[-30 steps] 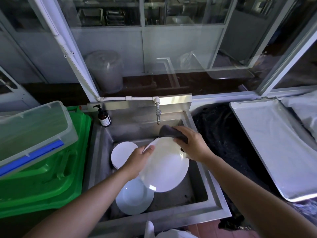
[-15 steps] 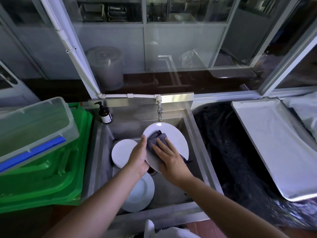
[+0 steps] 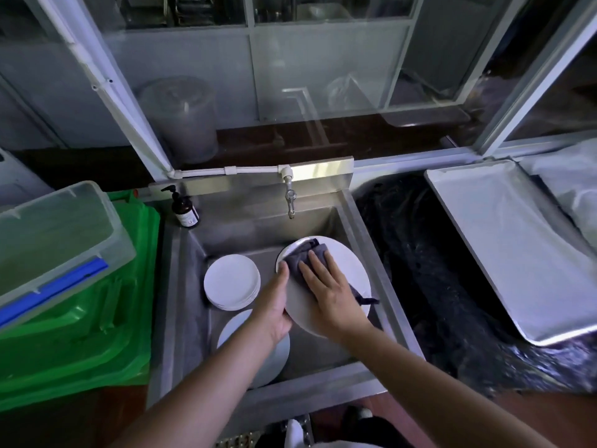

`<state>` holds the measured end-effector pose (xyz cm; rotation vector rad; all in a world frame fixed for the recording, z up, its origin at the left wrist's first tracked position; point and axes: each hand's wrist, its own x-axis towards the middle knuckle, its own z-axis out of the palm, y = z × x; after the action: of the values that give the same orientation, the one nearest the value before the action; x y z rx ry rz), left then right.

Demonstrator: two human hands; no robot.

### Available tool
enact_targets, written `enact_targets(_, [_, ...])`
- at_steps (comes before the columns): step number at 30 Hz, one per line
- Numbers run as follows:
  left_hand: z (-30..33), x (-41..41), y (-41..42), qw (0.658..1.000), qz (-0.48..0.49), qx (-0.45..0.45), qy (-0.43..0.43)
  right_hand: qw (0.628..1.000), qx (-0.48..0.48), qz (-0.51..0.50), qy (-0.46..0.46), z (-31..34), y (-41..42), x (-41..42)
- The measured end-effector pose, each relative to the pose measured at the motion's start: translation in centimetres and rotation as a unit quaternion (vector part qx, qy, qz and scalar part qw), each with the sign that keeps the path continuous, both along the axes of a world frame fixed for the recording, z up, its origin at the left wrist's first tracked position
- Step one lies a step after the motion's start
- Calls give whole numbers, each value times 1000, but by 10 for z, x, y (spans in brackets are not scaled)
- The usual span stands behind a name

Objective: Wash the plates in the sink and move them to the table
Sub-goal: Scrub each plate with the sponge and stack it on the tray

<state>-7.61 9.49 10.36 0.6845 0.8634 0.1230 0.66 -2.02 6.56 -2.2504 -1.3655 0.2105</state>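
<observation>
Plates are sitting in a steel sink (image 3: 181, 286). One large white plate (image 3: 350, 270) is being held tilted over the basin. A left hand (image 3: 274, 305) is gripping its left rim, thumb on the face and fingers curled behind. A right hand (image 3: 329, 292) is pressing a grey cloth (image 3: 298, 255) flat against the plate's face, fingers straight and spread. A stack of small plates (image 3: 231, 281) is lying to the left on the sink floor, and another plate (image 3: 232, 328) is lying nearer, partly under the left arm. A tap (image 3: 290, 198) is hanging above, and a soap bottle (image 3: 184, 212) is standing at the back left corner. A metal tray (image 3: 504, 247) is resting to the right.
</observation>
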Motion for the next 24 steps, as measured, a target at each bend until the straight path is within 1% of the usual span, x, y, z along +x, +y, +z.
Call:
enact_targets(2, [-4,7,-12,1000,11,-5,2,999,-20,28,-10,-6,-25,2])
enact_targets(4, [-4,15,-30,1000,23,-8,8,999,-30,35,0,-6,-54,16])
enact_targets(8, [-10,42,-79,997,70,-12,28,998,-51,18,11,-2,-105,58])
enact_targets(10, [-11,59,-107,994,100,-19,36,997,-69,26,13,-1,-130,71])
enact_targets(12, [-10,74,-135,993,111,-26,40,995,-78,65,-14,-1,-159,81])
enact_targets(14, [-6,87,-159,992,117,-33,32,987,-108,117,-35,-3,-188,98])
enact_targets(16, [-8,96,-178,989,140,-38,35,978,-116,152,-78,-5,-212,117])
enact_targets(21, [-15,106,-204,983,168,-67,41,967,-48,164,-190,-11,-243,139])
enact_targets(24, [-9,111,-206,986,144,-74,28,960,-32,158,-227,-10,-252,147])
